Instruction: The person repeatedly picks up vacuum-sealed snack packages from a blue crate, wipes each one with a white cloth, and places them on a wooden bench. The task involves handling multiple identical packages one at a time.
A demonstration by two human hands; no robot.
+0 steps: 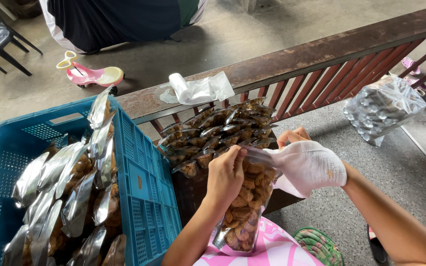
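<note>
I see the pouch [242, 207] standing upright on my lap, its top pinched between my left hand [225, 175] and gloved right hand [309, 165], both fingers closed on it.

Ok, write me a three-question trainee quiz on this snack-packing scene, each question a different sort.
1. True or false: the right hand is wrapped in white cloth.
2. Multiple choice: the filled pouches at the left stand in a) a blue plastic crate b) a wicker basket c) a metal bucket.
3. Fill in: both hands grip the top of a clear ____ of brown snacks.

Key:
1. True; the left hand is bare.
2. a; more pouches lie stacked by the wooden railing.
3. pouch
</note>
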